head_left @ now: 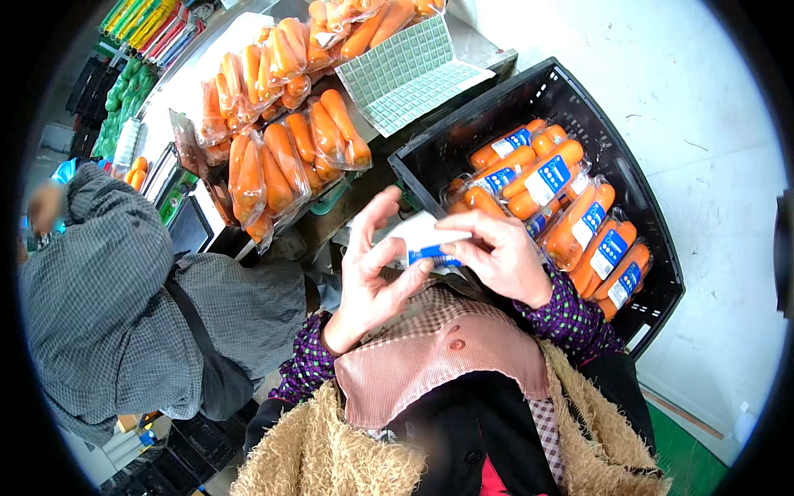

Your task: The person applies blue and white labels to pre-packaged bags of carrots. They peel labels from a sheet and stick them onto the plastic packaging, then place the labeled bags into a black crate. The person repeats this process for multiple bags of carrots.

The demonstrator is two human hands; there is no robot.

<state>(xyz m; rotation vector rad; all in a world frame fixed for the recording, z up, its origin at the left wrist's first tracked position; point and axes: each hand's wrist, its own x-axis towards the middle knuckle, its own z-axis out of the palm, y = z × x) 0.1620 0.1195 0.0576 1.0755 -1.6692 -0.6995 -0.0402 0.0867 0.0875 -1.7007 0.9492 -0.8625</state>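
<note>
Between my hands, above my apron, is a white-and-blue label [432, 254], or a small bunch of labels; I cannot tell how many. My left hand [376, 277] grips its left side between thumb and fingers, with the index finger raised. Thumb and fingers of my right hand [503, 255] pinch the right end. Just beyond my right hand, a black crate [653, 215] holds several bagged carrots [585, 219] bearing blue-and-white labels. Ahead to the left, bagged carrots [281, 165] without visible labels are piled on a work surface.
A folded green gridded sheet [413, 70] lies between the carrot pile and the crate. Close on my left a person in a grey checked garment [116, 306] bends forward. A white wall [695, 107] rises behind the crate. Black crates [174, 455] stand low at the left.
</note>
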